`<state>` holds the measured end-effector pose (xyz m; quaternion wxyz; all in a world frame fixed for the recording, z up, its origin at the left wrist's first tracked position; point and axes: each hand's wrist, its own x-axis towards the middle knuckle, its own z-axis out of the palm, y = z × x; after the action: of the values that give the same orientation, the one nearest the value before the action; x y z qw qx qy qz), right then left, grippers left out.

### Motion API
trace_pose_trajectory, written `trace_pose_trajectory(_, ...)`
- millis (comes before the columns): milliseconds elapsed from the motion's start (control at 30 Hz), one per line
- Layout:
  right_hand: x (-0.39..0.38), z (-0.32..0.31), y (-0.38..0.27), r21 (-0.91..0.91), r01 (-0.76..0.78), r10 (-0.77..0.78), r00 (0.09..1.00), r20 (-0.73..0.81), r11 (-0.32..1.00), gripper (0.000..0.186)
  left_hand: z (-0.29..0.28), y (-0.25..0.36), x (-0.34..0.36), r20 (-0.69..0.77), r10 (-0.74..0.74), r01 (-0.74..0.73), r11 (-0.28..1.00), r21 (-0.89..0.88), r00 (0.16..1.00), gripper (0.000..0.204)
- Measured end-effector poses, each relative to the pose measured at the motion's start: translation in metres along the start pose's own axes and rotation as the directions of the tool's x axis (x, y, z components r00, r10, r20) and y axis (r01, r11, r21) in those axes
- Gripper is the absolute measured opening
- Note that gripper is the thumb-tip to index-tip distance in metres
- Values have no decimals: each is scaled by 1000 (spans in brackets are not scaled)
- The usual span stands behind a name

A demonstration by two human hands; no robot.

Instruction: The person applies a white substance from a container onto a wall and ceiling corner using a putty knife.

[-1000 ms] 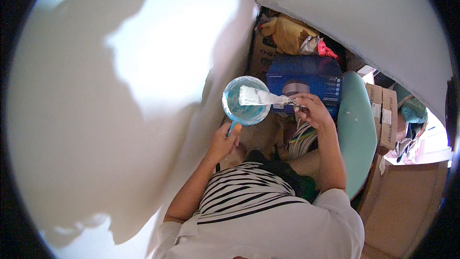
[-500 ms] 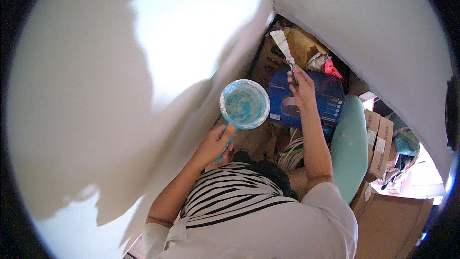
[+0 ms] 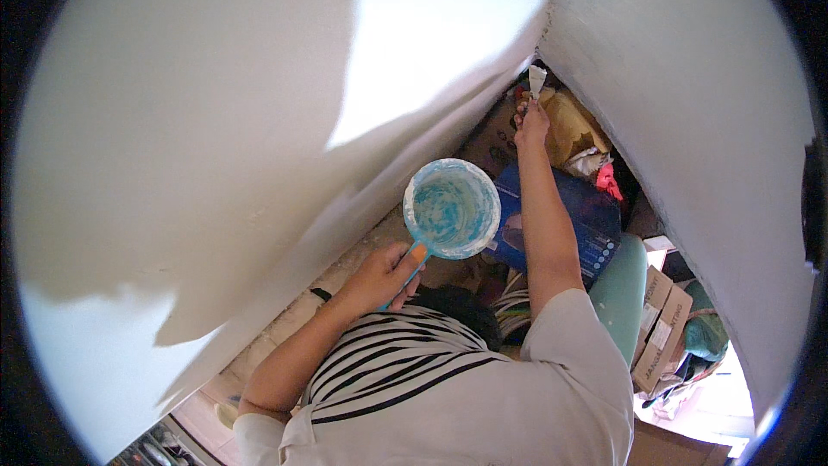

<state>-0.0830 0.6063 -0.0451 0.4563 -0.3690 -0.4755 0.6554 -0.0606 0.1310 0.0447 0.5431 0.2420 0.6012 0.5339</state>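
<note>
Head view. The left hand (image 3: 385,278), near and left of centre, has its fingers curled closed around the handle of a round blue dipper (image 3: 452,210), whose rim and inside are smeared white. The right hand (image 3: 532,123), on an outstretched arm at the far end, grips a white-coated scraper (image 3: 537,80) with its fingers folded, blade pointing away, near the corner between the left wall (image 3: 216,164) and right wall (image 3: 690,95). Below the right forearm lies a blue box (image 3: 597,237); a yellow bag (image 3: 571,125) lies to the hand's right.
</note>
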Motion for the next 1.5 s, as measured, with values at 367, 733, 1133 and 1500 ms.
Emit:
trace_pose_trajectory(367,68,12,26,106,-61,63,998,-17,992,15,10,-6,8,-93,-45,40,998,-55,995,47)
trace_pose_trajectory(733,111,29,24,236,-96,111,993,-48,967,10,12,-2,21,-93,-66,65,998,-20,993,49)
trace_pose_trajectory(1133,178,25,43,273,-27,-7,992,122,962,32,13,-1,37,-98,-65,70,996,58,993,47)
trace_pose_trajectory(1500,128,57,4,424,28,-5,998,-56,905,14,13,-2,43,-67,-66,73,991,109,996,48)
